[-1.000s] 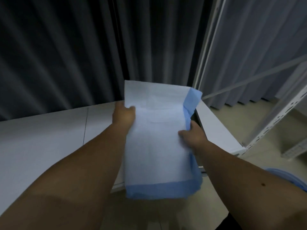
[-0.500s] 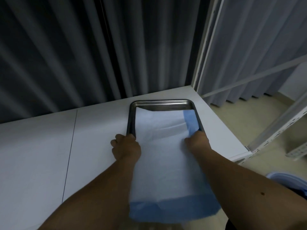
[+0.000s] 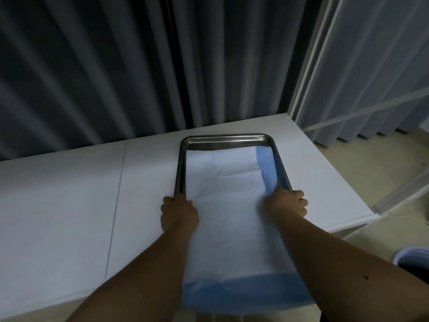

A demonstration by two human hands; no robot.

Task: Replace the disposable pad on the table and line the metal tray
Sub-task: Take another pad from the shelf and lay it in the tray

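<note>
A metal tray (image 3: 226,138) lies on the white table (image 3: 69,194), near its right end. A white disposable pad (image 3: 227,205) with blue edges lies inside the tray and runs out over its near end, hanging past the table's front edge. My left hand (image 3: 180,213) grips the pad's left side at the tray's near left corner. At the tray's near right corner my right hand (image 3: 286,203) grips the pad's right side, where the blue edge is folded up against the tray wall. A strip of bare tray floor shows at the far end.
Dark pleated curtains (image 3: 139,66) hang right behind the table. A white metal frame post (image 3: 308,66) stands at the table's far right corner. A blue-rimmed bin (image 3: 411,259) sits on the floor at the lower right.
The pad, held up in the air a second ago, has come down into the tray. Both hands have lowered with it to the tray's near corners.
</note>
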